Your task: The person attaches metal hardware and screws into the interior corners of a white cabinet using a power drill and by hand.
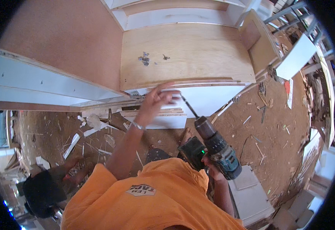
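My right hand [212, 168] is wrapped round the grip of a cordless drill [218, 147] with a teal and black body. From its chuck a long dark bit [189, 106] points up and left, toward the front edge of a plywood panel [198, 50]. My left hand [158, 101] is raised by that edge, fingers reaching toward the bit's tip. Motion blurs those fingers, so whether they pinch anything small is unclear. On the plywood lie a small pile of dark screws or fittings [144, 59] and a smaller cluster [166, 57].
A tall brown board [64, 42] stands at the left. White-faced boards [209, 97] are stacked below the plywood. Offcuts litter the dirt floor [271, 142]. A grey case [249, 193] sits at my right. Another person [45, 191] is low at the far left. A metal ladder-like frame [294, 19] stands back right.
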{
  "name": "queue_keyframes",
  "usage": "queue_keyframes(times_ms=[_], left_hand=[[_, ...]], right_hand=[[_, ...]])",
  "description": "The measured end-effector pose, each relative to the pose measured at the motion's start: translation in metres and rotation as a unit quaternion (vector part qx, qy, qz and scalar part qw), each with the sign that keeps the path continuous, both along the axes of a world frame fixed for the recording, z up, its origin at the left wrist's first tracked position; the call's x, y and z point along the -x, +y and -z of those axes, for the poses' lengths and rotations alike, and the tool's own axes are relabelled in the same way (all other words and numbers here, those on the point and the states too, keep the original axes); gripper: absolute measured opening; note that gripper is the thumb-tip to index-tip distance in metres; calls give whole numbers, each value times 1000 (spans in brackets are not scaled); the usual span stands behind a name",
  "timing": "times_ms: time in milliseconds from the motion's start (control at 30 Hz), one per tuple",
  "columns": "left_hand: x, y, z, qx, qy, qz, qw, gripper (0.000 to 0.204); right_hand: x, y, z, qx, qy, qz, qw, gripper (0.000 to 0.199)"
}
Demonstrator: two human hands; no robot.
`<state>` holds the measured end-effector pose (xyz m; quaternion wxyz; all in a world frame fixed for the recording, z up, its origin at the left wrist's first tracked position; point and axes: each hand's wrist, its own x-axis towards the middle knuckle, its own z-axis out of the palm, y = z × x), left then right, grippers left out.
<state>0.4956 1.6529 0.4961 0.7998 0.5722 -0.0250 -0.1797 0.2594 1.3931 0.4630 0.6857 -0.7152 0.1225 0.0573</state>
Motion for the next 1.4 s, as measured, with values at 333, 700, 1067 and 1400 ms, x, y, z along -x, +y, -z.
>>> queue_keyframes(times_ms=[333,700,1067,1400], left_hand=[[-189,82,151,-612,-170,-242,733,28],[-118,54,90,-199,-92,-308,926,12],[152,156,-6,-196,96,-313,924,19],[246,388,-56,-57,8,-527,848,34]], right_hand=[[-34,-94,20,149,35,-12,988,43],[-45,-93,22,28,106,-46,993,50],[-64,62,30,-117,17,-155,981,40],[-22,307,-38,-59,27,-307,949,42]])
